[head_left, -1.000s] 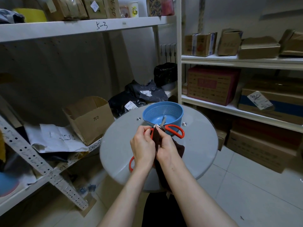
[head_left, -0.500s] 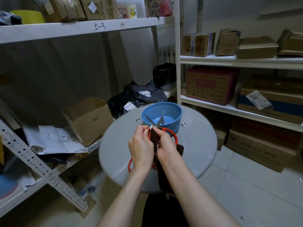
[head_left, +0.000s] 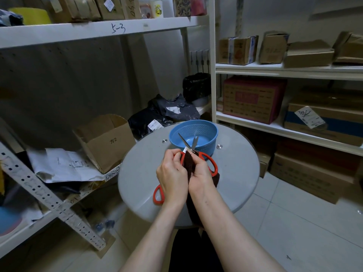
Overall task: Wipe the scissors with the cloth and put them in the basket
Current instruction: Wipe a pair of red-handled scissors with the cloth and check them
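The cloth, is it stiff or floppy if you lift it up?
Probably floppy: the cloth droops from the right hand down past the table edge. Likely soft too, since it bunches up against the scissors. Its fuzzy look suggests it would not slip easily.

Both the left arm (head_left: 157, 240) and the right arm (head_left: 231, 234) are bare along all their visible length, the left grip (head_left: 172, 179) and the right grip (head_left: 200, 176) are bare hands, and a plain black garment (head_left: 186, 254) covers the lap seen low between the two arms.
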